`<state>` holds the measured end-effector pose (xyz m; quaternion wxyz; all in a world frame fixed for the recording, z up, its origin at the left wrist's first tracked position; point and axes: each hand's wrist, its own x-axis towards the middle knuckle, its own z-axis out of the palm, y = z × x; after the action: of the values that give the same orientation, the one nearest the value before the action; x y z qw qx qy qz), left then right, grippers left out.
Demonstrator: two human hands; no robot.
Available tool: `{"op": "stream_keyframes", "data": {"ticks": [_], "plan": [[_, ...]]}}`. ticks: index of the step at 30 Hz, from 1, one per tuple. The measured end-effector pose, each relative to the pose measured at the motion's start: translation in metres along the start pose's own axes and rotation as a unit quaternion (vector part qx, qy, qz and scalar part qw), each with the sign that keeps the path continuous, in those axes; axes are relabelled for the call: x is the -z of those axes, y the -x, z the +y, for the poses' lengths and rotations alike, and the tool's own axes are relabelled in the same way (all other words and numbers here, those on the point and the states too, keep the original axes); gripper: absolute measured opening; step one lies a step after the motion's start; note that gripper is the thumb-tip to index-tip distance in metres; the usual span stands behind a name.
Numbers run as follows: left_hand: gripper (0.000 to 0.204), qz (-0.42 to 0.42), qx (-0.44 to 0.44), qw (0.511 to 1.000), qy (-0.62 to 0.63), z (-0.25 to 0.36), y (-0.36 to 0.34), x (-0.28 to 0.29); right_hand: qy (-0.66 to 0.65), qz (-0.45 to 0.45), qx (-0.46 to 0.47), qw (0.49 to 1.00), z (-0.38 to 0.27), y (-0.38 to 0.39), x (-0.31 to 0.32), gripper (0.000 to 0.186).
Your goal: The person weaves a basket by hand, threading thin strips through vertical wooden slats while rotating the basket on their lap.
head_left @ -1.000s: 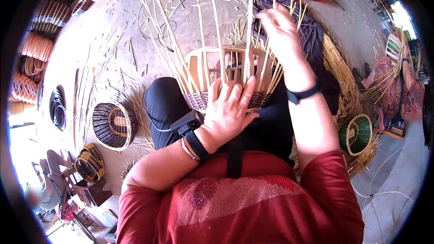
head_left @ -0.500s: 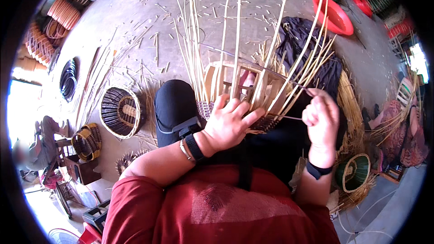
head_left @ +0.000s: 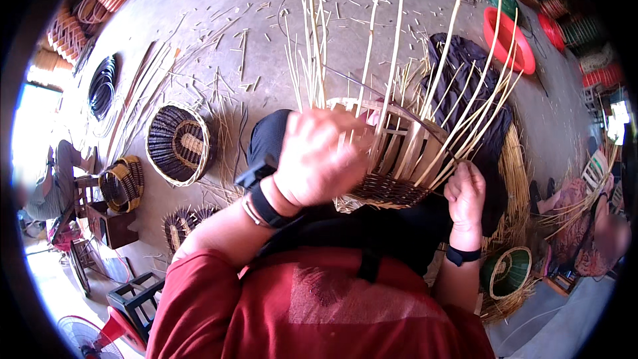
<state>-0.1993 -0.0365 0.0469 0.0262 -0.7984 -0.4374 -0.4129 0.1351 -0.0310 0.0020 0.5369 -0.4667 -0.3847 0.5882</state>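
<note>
A half-woven basket (head_left: 392, 190) rests in my lap, with a dark woven band on its near side and long pale stakes (head_left: 370, 40) standing up from it. My right hand (head_left: 466, 193) is at the basket's right side, its fingers closed in a pinch on a dark weaving strand (head_left: 412, 117). That strand runs up to the left across the stakes. Over the basket's left part is my left hand (head_left: 324, 154), raised and smeared by motion; its fingers cannot be made out. It covers the left end of the woven band.
A finished dark oval basket (head_left: 178, 144) and a coil of dark strands (head_left: 102, 86) lie on the floor to the left. Beyond the lap are a dark cloth (head_left: 458, 60) and a red basin (head_left: 512, 40). Another person (head_left: 578, 226) sits at right.
My left hand has lifted off the woven band into a blur. The right hand has come down close to the basket's right side. The whole view has shifted slightly.
</note>
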Motion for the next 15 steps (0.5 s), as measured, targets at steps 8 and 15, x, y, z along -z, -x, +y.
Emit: {"op": "stream_keyframes", "data": {"ticks": [8, 15], "plan": [[0.057, -0.057, 0.625, 0.603, 0.493, -0.142, -0.028, -0.054, -0.004, 0.027, -0.025, 0.999, 0.01, -0.01, 0.001, 0.022], [0.025, 0.13, 0.292, 0.735, 0.598, -0.263, -0.192, 0.0, -0.02, 0.002, -0.031, 0.999, 0.023, -0.011, 0.003, 0.021]]}}
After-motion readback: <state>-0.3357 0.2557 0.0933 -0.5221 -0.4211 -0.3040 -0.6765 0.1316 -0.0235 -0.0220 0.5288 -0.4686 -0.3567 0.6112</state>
